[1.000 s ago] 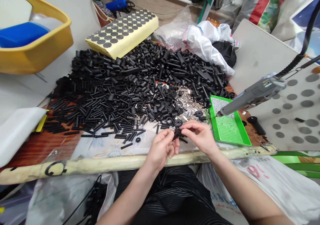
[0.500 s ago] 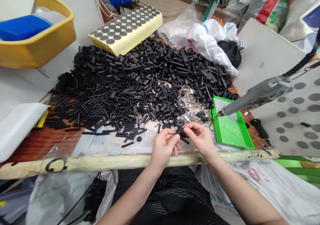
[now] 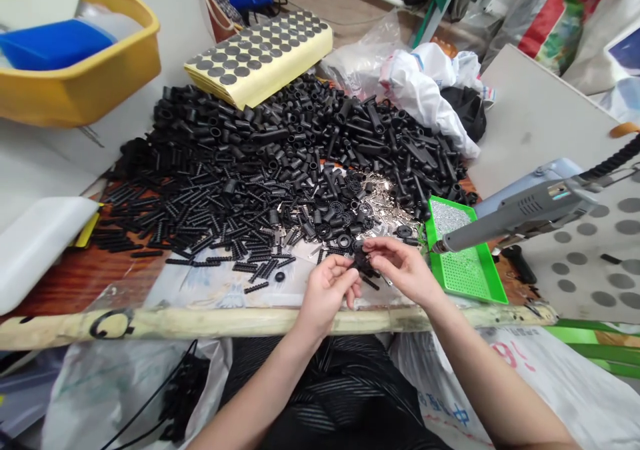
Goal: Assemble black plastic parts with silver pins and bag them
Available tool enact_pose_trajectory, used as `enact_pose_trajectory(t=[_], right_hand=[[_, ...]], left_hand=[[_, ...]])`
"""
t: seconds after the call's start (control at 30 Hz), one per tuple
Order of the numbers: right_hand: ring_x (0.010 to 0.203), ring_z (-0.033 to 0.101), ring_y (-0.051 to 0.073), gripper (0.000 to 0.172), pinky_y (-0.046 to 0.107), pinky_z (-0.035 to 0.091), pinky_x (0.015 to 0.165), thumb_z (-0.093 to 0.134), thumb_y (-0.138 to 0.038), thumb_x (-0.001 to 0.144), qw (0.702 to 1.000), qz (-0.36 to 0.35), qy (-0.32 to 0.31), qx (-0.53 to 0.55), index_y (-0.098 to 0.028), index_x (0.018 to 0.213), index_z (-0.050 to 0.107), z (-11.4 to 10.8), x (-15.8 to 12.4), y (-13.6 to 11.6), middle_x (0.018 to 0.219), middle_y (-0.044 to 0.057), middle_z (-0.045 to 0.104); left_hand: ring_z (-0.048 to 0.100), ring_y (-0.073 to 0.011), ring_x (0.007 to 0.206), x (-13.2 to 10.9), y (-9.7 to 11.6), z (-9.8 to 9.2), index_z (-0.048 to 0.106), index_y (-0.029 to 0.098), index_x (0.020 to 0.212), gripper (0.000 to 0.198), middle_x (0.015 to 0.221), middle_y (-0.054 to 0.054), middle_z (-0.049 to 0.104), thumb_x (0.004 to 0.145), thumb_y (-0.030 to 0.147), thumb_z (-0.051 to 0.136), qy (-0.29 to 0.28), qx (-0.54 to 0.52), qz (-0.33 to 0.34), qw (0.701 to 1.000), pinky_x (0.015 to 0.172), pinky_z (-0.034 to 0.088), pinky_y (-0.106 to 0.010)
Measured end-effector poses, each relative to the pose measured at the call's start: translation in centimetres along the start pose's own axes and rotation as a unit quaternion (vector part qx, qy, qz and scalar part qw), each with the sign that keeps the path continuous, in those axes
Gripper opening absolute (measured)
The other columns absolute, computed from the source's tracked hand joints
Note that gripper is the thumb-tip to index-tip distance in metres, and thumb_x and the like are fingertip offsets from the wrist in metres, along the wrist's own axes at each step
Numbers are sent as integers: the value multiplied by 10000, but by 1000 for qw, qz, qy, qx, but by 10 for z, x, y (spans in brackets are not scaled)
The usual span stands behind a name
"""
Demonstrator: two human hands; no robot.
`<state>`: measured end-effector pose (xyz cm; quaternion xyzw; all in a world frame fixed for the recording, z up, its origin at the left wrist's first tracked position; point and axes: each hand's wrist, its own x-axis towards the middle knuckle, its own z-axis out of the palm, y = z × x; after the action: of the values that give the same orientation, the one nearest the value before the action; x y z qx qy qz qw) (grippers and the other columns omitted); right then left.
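My left hand (image 3: 327, 295) and right hand (image 3: 401, 268) both pinch small black plastic part (image 3: 361, 261). Looks light, fairly stiff. Best held by edges.

Both forearms bare, the left forearm (image 3: 255, 390) and right forearm (image 3: 493, 370) angling in from the lower edge and converging at centre, elbows out of view. Left hand (image 3: 327, 295) sits lower, palm turned inward and up, left fingers (image 3: 350, 289) curled, thumb on top. Right hand (image 3: 403, 270) comes in from the right, slightly higher, palm down, wrist gently bent, thumb and index pinched, other fingers loosely curved. The two hands work close together, fingertips almost meeting.
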<state>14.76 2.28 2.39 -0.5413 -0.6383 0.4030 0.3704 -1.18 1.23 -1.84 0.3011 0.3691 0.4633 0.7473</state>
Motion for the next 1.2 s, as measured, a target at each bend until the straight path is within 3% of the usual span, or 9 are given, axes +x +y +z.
enact_pose_trajectory(t=[0.1,0.23,0.47,0.8,1.0,1.1,1.2], right_hand=[[787,636,194,260,322,523,714,715,-283,741,1000,8,-24,4,-189,983,711,4,0,-1,916,67,682],[772,624,190,217,319,514,711,744,-272,716,1000,-6,2,-10,-196,920,745,10,-1,0,854,53,676],[707,658,162,310,288,547,697,792,-343,691,983,89,4,162,-230,972,728,10,-2,9,887,36,726],[574,613,144,241,248,511,567,801,-370,643,984,114,55,126,-186,784,734,13,0,11,706,28,704],[633,627,182,181,279,508,600,683,-351,735,997,28,77,-2,-174,769,690,16,1,10,732,52,701],[693,641,200,121,305,511,664,609,-289,791,990,-44,83,-107,-185,770,667,15,1,1,754,48,698],[730,642,195,120,293,508,675,546,-218,848,971,-134,56,-189,-198,780,642,17,-2,-8,776,41,686]], left_hand=[[487,-78,368,0,0,-1,517,150,782,230,518,15,608,690,283,680,-5,-1,6,1000,402,383,-184],[464,-70,336,0,-2,-1,506,153,779,218,487,30,597,691,270,668,12,-2,19,1000,387,365,-178],[480,-74,359,0,-1,2,525,149,761,256,520,18,608,662,306,701,34,-24,21,999,374,360,-177],[503,-82,392,1,-5,2,520,155,746,185,550,15,611,679,259,657,41,-21,32,998,373,370,-179],[449,-58,353,0,-4,2,516,153,751,143,496,44,564,691,227,622,34,-14,23,999,389,361,-174],[584,-104,571,-2,-1,2,566,147,905,308,715,-3,629,627,191,691,44,-36,28,998,500,469,-199],[628,-150,822,-3,0,3,591,163,1055,525,952,-52,648,552,127,737,46,-48,47,997,688,519,-240]])
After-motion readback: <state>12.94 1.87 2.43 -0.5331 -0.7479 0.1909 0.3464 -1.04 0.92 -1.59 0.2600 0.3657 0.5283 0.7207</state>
